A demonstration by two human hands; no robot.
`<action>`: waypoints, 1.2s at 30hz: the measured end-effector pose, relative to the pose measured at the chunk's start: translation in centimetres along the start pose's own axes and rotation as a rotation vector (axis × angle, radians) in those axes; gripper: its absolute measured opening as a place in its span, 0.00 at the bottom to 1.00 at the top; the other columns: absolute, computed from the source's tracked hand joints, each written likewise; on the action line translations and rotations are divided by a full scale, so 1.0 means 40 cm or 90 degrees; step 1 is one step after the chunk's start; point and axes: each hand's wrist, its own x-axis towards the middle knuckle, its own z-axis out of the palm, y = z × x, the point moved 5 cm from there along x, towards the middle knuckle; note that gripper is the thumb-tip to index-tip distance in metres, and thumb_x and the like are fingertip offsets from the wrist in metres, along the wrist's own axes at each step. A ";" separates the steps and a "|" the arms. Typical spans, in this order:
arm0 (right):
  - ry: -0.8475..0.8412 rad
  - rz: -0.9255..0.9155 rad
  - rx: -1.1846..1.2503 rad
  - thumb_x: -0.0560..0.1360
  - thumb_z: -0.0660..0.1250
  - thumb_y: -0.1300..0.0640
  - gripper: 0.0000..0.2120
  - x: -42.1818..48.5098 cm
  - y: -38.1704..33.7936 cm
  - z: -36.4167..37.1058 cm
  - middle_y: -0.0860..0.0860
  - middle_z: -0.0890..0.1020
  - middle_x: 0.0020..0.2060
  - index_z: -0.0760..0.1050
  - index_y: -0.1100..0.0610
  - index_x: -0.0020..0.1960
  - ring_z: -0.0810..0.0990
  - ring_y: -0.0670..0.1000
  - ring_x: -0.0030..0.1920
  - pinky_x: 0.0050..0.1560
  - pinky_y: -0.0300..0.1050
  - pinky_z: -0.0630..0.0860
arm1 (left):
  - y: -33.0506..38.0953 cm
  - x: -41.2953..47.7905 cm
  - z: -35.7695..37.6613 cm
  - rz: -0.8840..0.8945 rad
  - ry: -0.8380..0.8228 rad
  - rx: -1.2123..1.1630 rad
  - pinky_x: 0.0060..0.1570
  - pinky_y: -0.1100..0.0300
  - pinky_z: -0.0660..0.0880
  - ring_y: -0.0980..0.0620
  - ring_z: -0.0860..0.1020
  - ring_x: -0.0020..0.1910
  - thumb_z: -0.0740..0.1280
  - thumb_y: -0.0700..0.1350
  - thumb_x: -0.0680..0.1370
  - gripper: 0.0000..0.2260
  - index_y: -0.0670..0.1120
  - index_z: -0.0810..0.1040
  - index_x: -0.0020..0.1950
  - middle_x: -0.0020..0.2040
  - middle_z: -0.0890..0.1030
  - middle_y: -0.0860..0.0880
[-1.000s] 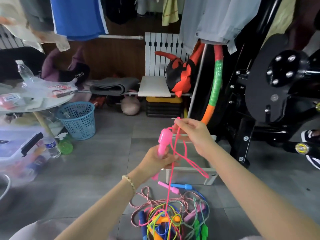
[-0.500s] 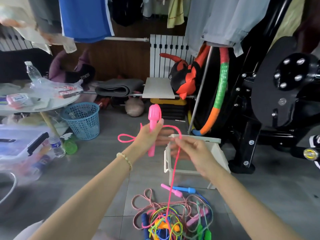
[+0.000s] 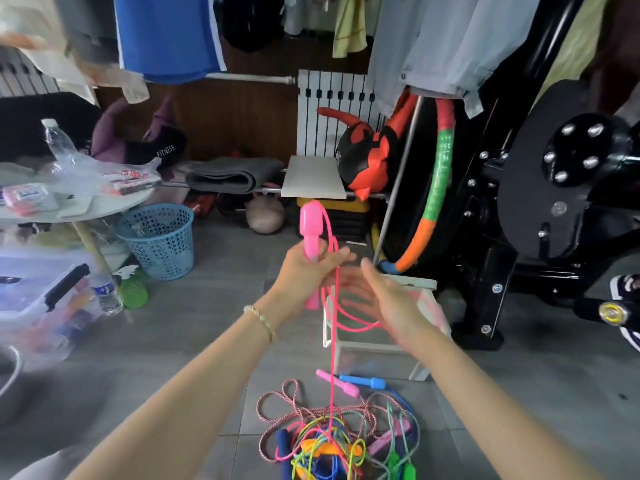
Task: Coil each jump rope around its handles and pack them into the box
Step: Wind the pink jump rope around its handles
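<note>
- Gripping the handle [image 3: 312, 230] upright, our left hand [image 3: 306, 275] anchored the cord [image 3: 331, 358].
- Our right hand [image 3: 388, 306] lay open, fingers straight; the cord hung to the pile [image 3: 332, 441] on the floor [image 3: 207, 341] before the box [image 3: 415, 283].
- We judged snug, even wraps best.

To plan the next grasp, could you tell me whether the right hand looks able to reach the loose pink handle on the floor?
Probably yes: the right hand is open, and the loose pink handle lies uncovered on the floor, beside the blue handle.
</note>
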 end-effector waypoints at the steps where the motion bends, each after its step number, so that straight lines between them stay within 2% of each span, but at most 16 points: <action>1: -0.030 0.009 -0.020 0.72 0.59 0.42 0.21 -0.014 0.025 0.016 0.48 0.82 0.55 0.77 0.52 0.58 0.79 0.48 0.58 0.60 0.49 0.76 | 0.014 0.011 0.001 -0.008 -0.003 -0.007 0.44 0.52 0.81 0.48 0.83 0.38 0.69 0.36 0.75 0.16 0.46 0.64 0.35 0.35 0.83 0.47; 4: -0.049 0.009 -0.052 0.77 0.63 0.56 0.13 -0.035 0.061 0.042 0.49 0.83 0.49 0.74 0.57 0.59 0.81 0.45 0.51 0.56 0.44 0.77 | 0.040 0.032 0.003 -0.014 -0.020 0.019 0.38 0.58 0.82 0.50 0.84 0.35 0.69 0.37 0.76 0.13 0.44 0.67 0.38 0.38 0.85 0.47; 8: -0.042 -0.004 -0.120 0.77 0.63 0.64 0.07 -0.028 0.053 0.027 0.49 0.84 0.38 0.77 0.61 0.53 0.83 0.43 0.39 0.45 0.39 0.78 | 0.018 0.027 -0.026 -0.033 0.007 0.039 0.36 0.60 0.81 0.51 0.83 0.33 0.68 0.38 0.76 0.11 0.44 0.67 0.39 0.42 0.84 0.43; 11: 0.019 -0.066 -0.114 0.75 0.66 0.63 0.06 -0.021 0.014 0.002 0.52 0.85 0.38 0.80 0.60 0.50 0.84 0.49 0.40 0.47 0.44 0.79 | -0.045 -0.013 -0.041 -0.097 -0.025 0.010 0.39 0.60 0.81 0.51 0.84 0.36 0.63 0.46 0.79 0.07 0.42 0.72 0.47 0.42 0.85 0.46; 13: 0.075 -0.105 -0.085 0.74 0.67 0.62 0.05 -0.010 -0.021 -0.016 0.52 0.86 0.39 0.80 0.58 0.49 0.84 0.49 0.41 0.45 0.43 0.79 | -0.105 -0.052 -0.036 -0.115 -0.092 0.046 0.44 0.61 0.81 0.50 0.84 0.43 0.61 0.46 0.80 0.09 0.41 0.75 0.52 0.44 0.84 0.46; 15: 0.114 -0.125 -0.062 0.74 0.68 0.62 0.04 0.004 -0.050 -0.029 0.51 0.86 0.37 0.80 0.57 0.47 0.84 0.47 0.39 0.43 0.41 0.80 | -0.148 -0.088 -0.023 -0.100 -0.145 0.082 0.50 0.57 0.80 0.46 0.83 0.49 0.65 0.43 0.79 0.05 0.41 0.75 0.47 0.46 0.82 0.42; 17: 0.125 -0.126 -0.065 0.74 0.69 0.61 0.03 0.017 -0.065 -0.028 0.50 0.86 0.38 0.80 0.57 0.47 0.84 0.47 0.39 0.42 0.39 0.80 | -0.164 -0.099 -0.014 -0.091 -0.131 0.069 0.48 0.55 0.81 0.45 0.82 0.45 0.69 0.36 0.75 0.12 0.42 0.67 0.38 0.42 0.81 0.41; 19: 0.132 -0.128 -0.062 0.74 0.68 0.59 0.05 0.023 -0.066 -0.021 0.50 0.86 0.39 0.80 0.57 0.49 0.84 0.47 0.41 0.41 0.36 0.78 | -0.155 -0.093 -0.013 -0.081 -0.079 0.055 0.41 0.58 0.81 0.48 0.83 0.37 0.71 0.31 0.72 0.17 0.44 0.64 0.36 0.38 0.83 0.42; 21: 0.135 -0.132 -0.039 0.77 0.65 0.56 0.08 0.024 -0.061 -0.015 0.51 0.85 0.44 0.79 0.58 0.53 0.84 0.47 0.45 0.45 0.35 0.78 | -0.122 -0.079 -0.017 -0.046 -0.031 0.061 0.40 0.58 0.82 0.50 0.82 0.33 0.71 0.31 0.71 0.17 0.44 0.65 0.36 0.38 0.82 0.41; 23: 0.102 -0.107 0.004 0.80 0.59 0.53 0.12 0.022 -0.039 -0.003 0.52 0.84 0.48 0.78 0.57 0.55 0.83 0.49 0.50 0.52 0.39 0.78 | -0.071 -0.056 -0.028 -0.002 0.010 0.037 0.39 0.58 0.82 0.51 0.82 0.33 0.71 0.31 0.72 0.19 0.45 0.63 0.36 0.36 0.80 0.42; 26: 0.004 -0.026 0.039 0.80 0.54 0.50 0.16 0.005 0.015 0.021 0.51 0.84 0.48 0.78 0.55 0.54 0.83 0.51 0.51 0.57 0.43 0.77 | 0.014 -0.016 -0.037 0.051 0.028 0.006 0.37 0.59 0.81 0.50 0.82 0.32 0.72 0.31 0.71 0.21 0.47 0.61 0.35 0.32 0.80 0.46; 28: -0.057 -0.009 -0.036 0.78 0.60 0.53 0.11 -0.011 0.047 0.028 0.50 0.84 0.49 0.77 0.54 0.55 0.82 0.49 0.51 0.57 0.42 0.77 | 0.061 0.007 -0.040 0.072 0.036 -0.001 0.36 0.60 0.80 0.49 0.83 0.34 0.72 0.32 0.71 0.21 0.47 0.61 0.36 0.33 0.81 0.45; 30: -0.065 0.001 -0.123 0.75 0.67 0.59 0.10 -0.022 0.070 0.022 0.51 0.85 0.46 0.78 0.58 0.56 0.83 0.45 0.48 0.55 0.41 0.77 | 0.090 0.017 -0.048 0.079 0.053 -0.004 0.36 0.62 0.80 0.49 0.83 0.34 0.72 0.32 0.71 0.20 0.47 0.62 0.38 0.36 0.82 0.43; 33: 0.007 -0.013 -0.127 0.72 0.69 0.64 0.03 -0.025 0.061 0.004 0.52 0.85 0.36 0.81 0.58 0.45 0.84 0.47 0.39 0.53 0.47 0.78 | 0.077 0.021 -0.052 0.050 0.054 -0.035 0.38 0.61 0.80 0.49 0.84 0.36 0.71 0.35 0.74 0.14 0.45 0.65 0.41 0.39 0.83 0.44; 35: 0.046 -0.069 -0.095 0.72 0.69 0.66 0.05 -0.019 0.024 0.000 0.51 0.85 0.34 0.81 0.59 0.43 0.83 0.47 0.36 0.47 0.41 0.80 | 0.027 0.010 -0.045 0.002 0.030 -0.005 0.40 0.58 0.81 0.48 0.84 0.39 0.67 0.43 0.77 0.07 0.40 0.73 0.46 0.42 0.84 0.46; 36: 0.078 -0.095 -0.079 0.72 0.69 0.66 0.05 -0.014 -0.002 -0.006 0.50 0.85 0.34 0.81 0.58 0.43 0.83 0.46 0.36 0.44 0.38 0.80 | -0.006 -0.001 -0.039 -0.030 0.004 0.027 0.43 0.56 0.82 0.47 0.84 0.41 0.66 0.46 0.78 0.09 0.40 0.75 0.50 0.44 0.85 0.46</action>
